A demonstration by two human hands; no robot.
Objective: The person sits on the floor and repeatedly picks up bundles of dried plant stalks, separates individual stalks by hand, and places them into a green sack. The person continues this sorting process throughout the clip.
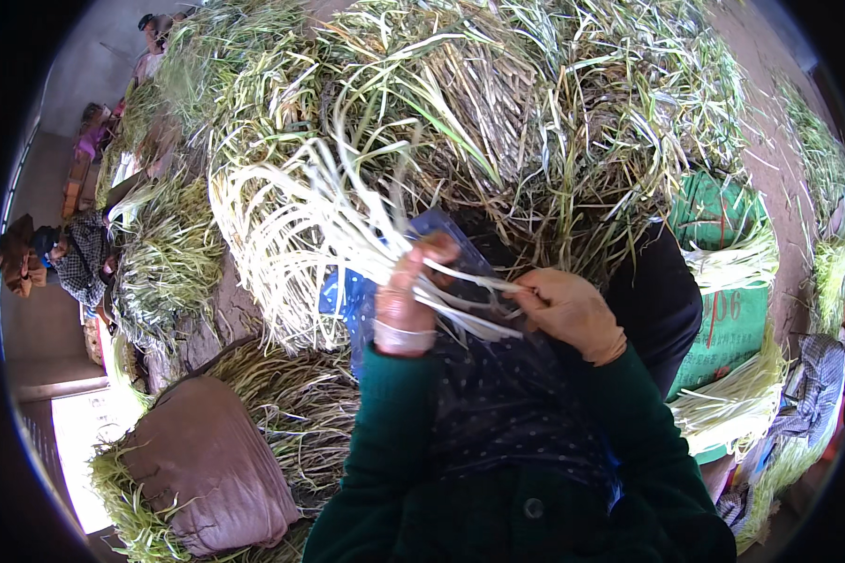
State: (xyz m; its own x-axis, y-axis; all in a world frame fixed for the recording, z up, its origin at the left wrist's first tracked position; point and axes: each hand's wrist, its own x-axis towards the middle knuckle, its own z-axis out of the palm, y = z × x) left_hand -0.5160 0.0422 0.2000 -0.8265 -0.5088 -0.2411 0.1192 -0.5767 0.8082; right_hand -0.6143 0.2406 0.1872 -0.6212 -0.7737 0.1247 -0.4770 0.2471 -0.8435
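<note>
My left hand [410, 295], with a whitish cuff at the wrist, grips a loose bundle of long pale stalks [366, 243], perhaps blanched garlic shoots. Their leafy ends fan out blurred to the upper left. Thinner stalk ends stick out from the fist towards my right hand [570, 310], which wears a light tan glove. Its thumb and fingers pinch the end of one stalk or a few. Below the hands, a dark blue dotted apron [507, 415] under clear plastic covers my lap. A large heap of green and dry stalks [493, 105] rises in front of me.
A green woven sack [736, 320] with printing lies at my right, with pale sorted bundles [729, 397] on it. At lower left, a brown cloth-covered bulk [211, 464] sits beside more stalks [296, 408]. A person in a checked garment [83, 253] works by another heap [165, 274]; others are farther back.
</note>
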